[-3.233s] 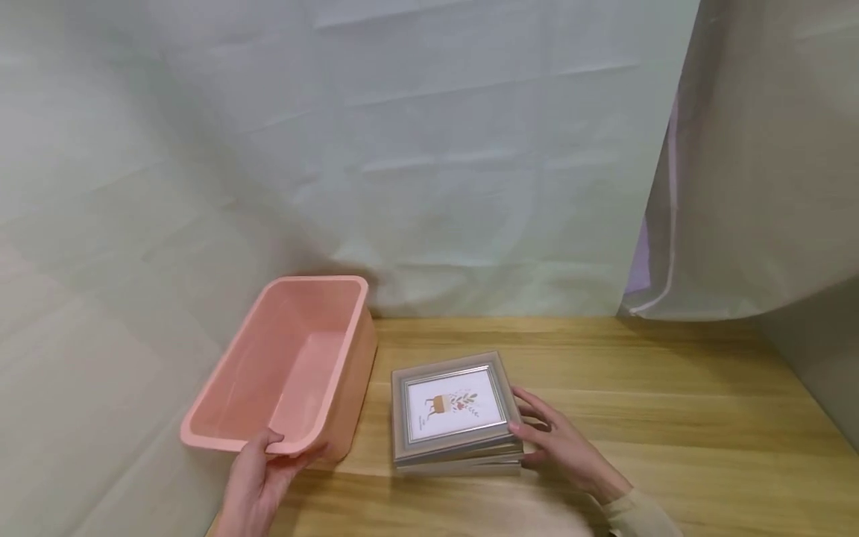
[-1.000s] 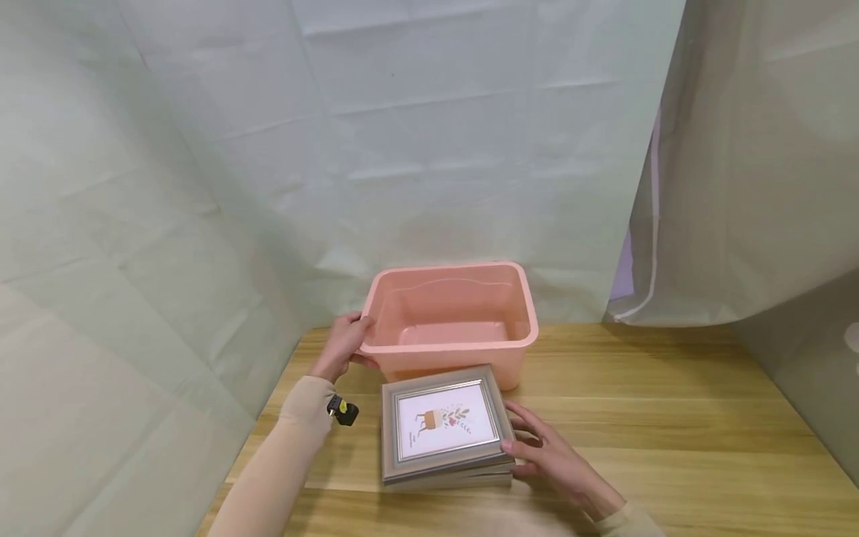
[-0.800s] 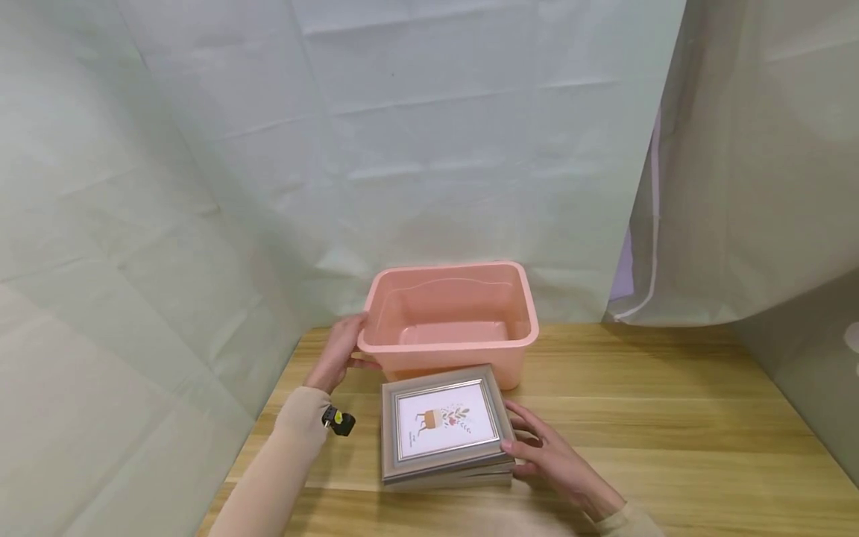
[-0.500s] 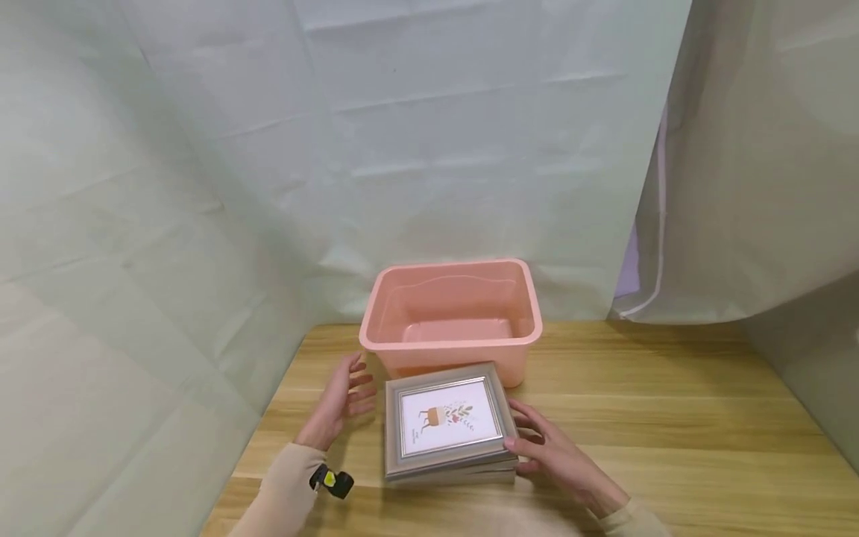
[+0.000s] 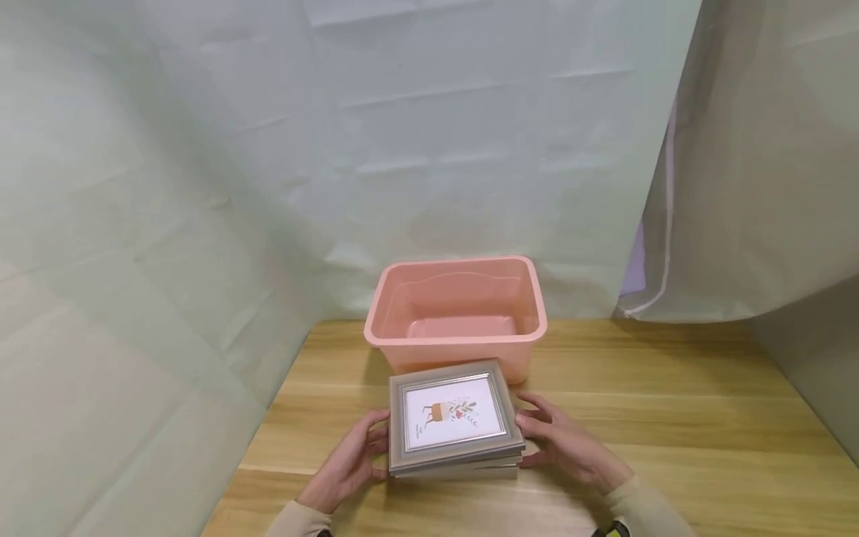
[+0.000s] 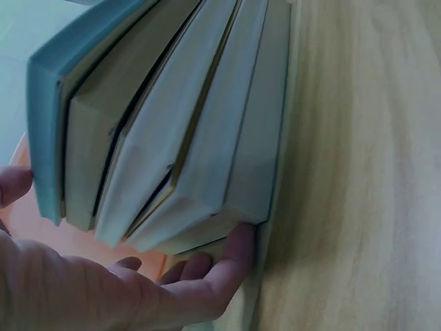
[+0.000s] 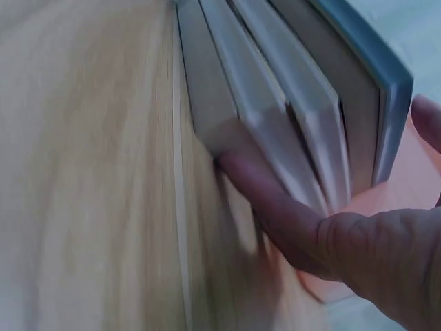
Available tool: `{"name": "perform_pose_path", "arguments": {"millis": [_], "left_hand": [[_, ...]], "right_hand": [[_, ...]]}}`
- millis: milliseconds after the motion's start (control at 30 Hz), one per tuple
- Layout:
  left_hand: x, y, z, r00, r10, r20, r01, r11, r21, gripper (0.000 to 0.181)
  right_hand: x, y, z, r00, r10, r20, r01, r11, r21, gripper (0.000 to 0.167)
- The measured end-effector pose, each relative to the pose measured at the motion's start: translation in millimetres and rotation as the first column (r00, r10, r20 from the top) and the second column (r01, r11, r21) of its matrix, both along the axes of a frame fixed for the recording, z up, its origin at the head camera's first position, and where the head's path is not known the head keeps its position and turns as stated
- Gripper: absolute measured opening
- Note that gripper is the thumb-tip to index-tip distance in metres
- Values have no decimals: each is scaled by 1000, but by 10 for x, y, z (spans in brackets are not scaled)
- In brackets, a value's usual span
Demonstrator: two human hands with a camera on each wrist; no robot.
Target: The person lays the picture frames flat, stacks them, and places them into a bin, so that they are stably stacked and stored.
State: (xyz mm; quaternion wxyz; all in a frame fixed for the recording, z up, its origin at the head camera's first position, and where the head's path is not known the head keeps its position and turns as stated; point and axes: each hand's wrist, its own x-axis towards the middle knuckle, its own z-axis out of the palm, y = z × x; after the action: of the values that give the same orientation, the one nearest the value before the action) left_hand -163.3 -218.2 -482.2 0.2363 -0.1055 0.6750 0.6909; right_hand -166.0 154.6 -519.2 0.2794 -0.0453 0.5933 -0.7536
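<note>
A stack of several picture frames (image 5: 456,471) lies near the middle of the wooden table, its layers slightly out of line. The top frame (image 5: 510,418) is grey with a silver inner edge around a print of an orange pot-like shape and leaves. My left hand (image 5: 347,464) holds the stack's left side; in the left wrist view a fingertip (image 6: 240,238) touches the lowest frame's corner. On the opposite side my right hand (image 5: 573,451) grips the stack, one finger (image 7: 248,176) at the bottom frame's corner. The undersides are hidden.
Directly behind the stack stands a pink plastic bin (image 5: 463,341), with nothing seen inside. Pale cloth (image 5: 436,149) hangs at the back and left, and a greyish curtain (image 5: 758,186) on the right. The wooden tabletop (image 5: 684,418) extends to the right.
The bin has turned and moved from the left to behind the frames. My left hand has let go of its rim and come down to the stack's left side. My right hand stays at the stack.
</note>
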Motion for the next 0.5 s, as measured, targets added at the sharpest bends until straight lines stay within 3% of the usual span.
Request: {"name": "perform_pose_path", "arguments": {"millis": [333,500], "left_hand": [[1,136,-52,997,77,2,-77,997,8,78],[24,164,-27,998,60,2,-60,998,-14,88]], "right_hand": [[-93,134,-40,997,82,12,-81,994,-72,84],[-97,143,-48,996,79,27,-77,993,-88,79]]}}
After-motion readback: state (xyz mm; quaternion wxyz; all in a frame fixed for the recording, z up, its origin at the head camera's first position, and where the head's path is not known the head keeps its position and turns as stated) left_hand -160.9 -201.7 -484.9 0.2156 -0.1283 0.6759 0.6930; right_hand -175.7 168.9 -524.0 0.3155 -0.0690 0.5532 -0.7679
